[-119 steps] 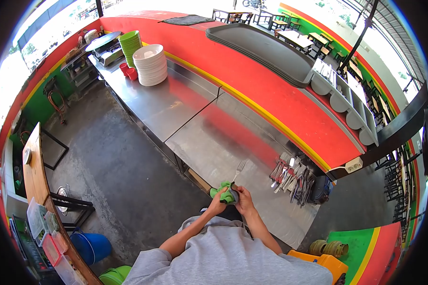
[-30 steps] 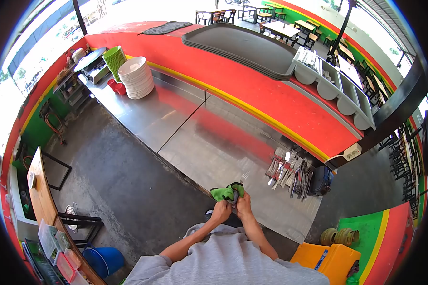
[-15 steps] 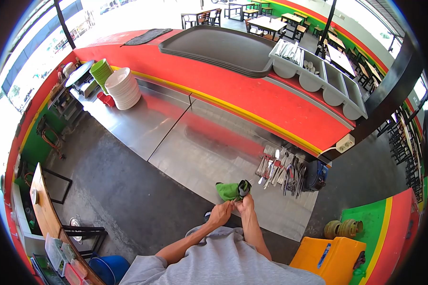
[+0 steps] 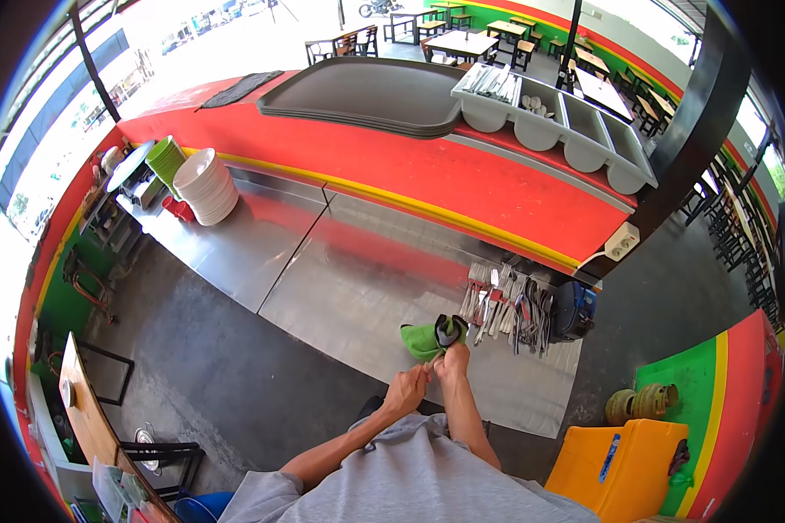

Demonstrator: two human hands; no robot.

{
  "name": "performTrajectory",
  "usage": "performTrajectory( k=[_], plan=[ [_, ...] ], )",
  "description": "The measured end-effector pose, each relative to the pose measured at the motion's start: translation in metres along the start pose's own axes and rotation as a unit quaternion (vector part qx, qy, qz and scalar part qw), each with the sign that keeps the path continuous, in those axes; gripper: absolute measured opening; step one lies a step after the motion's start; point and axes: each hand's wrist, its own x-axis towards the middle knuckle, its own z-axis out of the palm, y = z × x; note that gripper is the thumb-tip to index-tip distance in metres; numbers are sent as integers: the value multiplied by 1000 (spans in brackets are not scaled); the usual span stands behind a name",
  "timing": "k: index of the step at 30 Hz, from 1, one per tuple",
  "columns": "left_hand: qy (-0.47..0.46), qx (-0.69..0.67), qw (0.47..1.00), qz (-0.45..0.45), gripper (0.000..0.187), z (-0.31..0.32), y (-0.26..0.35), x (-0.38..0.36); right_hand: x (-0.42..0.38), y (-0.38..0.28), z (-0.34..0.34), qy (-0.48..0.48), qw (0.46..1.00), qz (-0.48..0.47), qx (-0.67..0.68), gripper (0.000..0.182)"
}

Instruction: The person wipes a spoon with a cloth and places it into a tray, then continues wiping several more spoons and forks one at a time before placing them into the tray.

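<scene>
Over the front edge of the steel counter (image 4: 358,301), my right hand (image 4: 452,359) is wrapped round a bunched green cloth (image 4: 420,341) with a dark lining. My left hand (image 4: 407,389) is closed just left of it, its fingers pinching something thin and small below the cloth that I cannot make out. Just beyond the cloth, to the right, lies a spread of forks, spoons and knives (image 4: 508,309), some with red handles. A dark blue bag-like item (image 4: 572,310) stands beside the cutlery.
A red ledge (image 4: 366,166) holds stacked dark trays (image 4: 362,91) and a grey cutlery holder (image 4: 554,126). White plates (image 4: 208,190), green bowls (image 4: 165,160) and red cups (image 4: 178,208) stand far left. A yellow box (image 4: 615,466) is at lower right, near gas cylinders (image 4: 641,404).
The view has shifted slightly, so the ledge and counter sit further left. The cloth's opening looks wider and its folds have changed. Both hands stay close together.
</scene>
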Motion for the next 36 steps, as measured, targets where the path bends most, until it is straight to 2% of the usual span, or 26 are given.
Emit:
performTrajectory(
  k=[4,7,10,13,16,19,22,25,26,28,29,31,32,33,36],
  plan=[
    [6,-11,999,41,41,4,3,3,-13,-9,13,-22,995,-96,-13,11],
    [-52,-112,989,-79,42,1,10,4,-3,-15,9,-59,955,-246,-153,16],
    [-70,-148,980,-110,43,0,13,3,2,-18,12,-49,936,-289,-194,14],
    [-51,-110,988,-100,43,-3,18,4,3,-17,16,-33,942,-279,-183,15],
    [-42,-74,994,-62,43,-5,17,2,-10,-27,29,-36,928,-313,-198,11],
    [-40,-100,991,-84,43,-9,23,0,-13,-30,37,-32,939,-302,-164,11],
    [-42,-109,988,-100,44,-8,20,-2,1,-30,31,-20,941,-293,-167,18],
    [-51,-87,991,-87,44,-10,19,-9,13,-48,25,54,940,-293,-167,19],
    [-50,-99,990,-90,43,-10,15,-13,33,-55,13,49,942,-307,-123,20],
    [-49,-120,987,-96,42,-10,2,-19,36,-73,6,24,963,-261,-70,22],
    [-52,-192,972,-126,40,-8,-5,-15,39,-74,1,6,973,-228,-47,21],
    [-58,-333,923,-183,38,-6,-12,-6,43,-60,-6,-127,984,-122,23,25],
    [-65,-420,885,-187,37,-6,-15,-3,44,-54,-10,-191,977,-70,59,28],
    [-73,-505,839,-190,36,-10,-10,4,41,-50,-9,-206,973,34,97,32],
    [-124,-670,704,-201,35,-23,8,16,-1,-56,12,-329,932,150,41,33]
  ],
)
